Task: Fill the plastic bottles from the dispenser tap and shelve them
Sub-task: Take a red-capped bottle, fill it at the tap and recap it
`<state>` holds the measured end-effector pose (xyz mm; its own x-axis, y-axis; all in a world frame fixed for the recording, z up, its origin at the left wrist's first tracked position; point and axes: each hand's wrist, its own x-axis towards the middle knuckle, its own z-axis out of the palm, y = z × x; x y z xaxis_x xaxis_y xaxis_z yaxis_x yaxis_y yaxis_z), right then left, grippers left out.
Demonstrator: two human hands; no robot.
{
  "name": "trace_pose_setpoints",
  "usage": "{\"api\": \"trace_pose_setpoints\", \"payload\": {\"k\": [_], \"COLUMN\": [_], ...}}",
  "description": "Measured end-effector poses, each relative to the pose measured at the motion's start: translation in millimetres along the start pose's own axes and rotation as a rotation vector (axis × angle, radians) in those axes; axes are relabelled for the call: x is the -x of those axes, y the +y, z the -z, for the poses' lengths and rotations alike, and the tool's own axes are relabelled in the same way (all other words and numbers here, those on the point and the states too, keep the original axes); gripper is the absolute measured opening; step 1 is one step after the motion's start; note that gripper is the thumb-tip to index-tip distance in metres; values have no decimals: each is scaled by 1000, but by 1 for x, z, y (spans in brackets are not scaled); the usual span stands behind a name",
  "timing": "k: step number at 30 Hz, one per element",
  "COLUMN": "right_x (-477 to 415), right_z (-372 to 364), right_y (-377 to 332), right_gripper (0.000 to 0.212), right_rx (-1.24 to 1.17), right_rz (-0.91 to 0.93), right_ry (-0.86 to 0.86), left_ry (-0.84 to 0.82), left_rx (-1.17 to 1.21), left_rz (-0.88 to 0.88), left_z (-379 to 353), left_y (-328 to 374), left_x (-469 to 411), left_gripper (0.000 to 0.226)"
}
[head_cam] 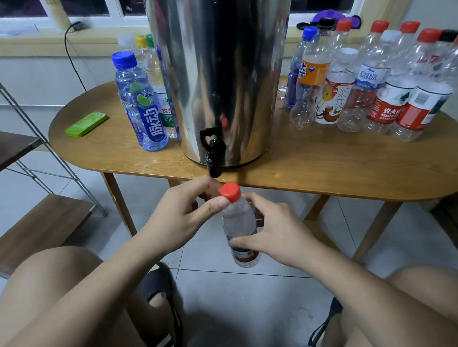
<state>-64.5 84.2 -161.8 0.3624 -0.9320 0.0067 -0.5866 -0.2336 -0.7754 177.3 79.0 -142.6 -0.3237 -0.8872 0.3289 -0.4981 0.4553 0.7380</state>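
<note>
A clear plastic bottle with a red cap is held upright just below the table's front edge, under the black tap of the steel dispenser. My right hand grips the bottle's body around its label. My left hand pinches the red cap between thumb and fingers. The bottle looks filled with water.
Several empty bottles with red, black and blue caps stand on the wooden table at the right. A blue-capped bottle and a few others stand left of the dispenser, near a green case. A wire-and-wood shelf stands at the left.
</note>
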Motion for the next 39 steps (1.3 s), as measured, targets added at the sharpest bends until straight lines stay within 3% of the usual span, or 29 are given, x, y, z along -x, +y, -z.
{"api": "trace_pose_setpoints", "payload": {"k": [2, 6, 9, 13, 22, 27, 34, 39], "right_x": [0, 4, 7, 8, 4, 2, -5, -9], "right_z": [3, 9, 10, 7, 10, 9, 7, 4], "right_y": [-1, -5, -10, -13, -9, -4, -1, 6], "right_gripper": [77, 70, 66, 69, 69, 40, 27, 29], "right_rx": [-58, -152, -200, -253, -252, -282, -263, -203], "right_rz": [8, 34, 60, 87, 112, 81, 59, 41], "right_ry": [22, 58, 99, 112, 120, 118, 138, 132], "left_ry": [-87, -296, -308, -164, -20, 169, 419, 555], "left_rx": [82, 54, 34, 117, -69, -68, 17, -38], "left_rz": [63, 185, 221, 228, 183, 290, 350, 347], "left_z": [-3, -18, -36, -50, -11, 32, 88, 111], "left_y": [-3, -12, -12, -3, -8, -12, -24, -45], "left_x": [3, 8, 14, 19, 25, 29, 5, -23], "left_gripper": [19, 65, 82, 75, 63, 54, 48, 41]}}
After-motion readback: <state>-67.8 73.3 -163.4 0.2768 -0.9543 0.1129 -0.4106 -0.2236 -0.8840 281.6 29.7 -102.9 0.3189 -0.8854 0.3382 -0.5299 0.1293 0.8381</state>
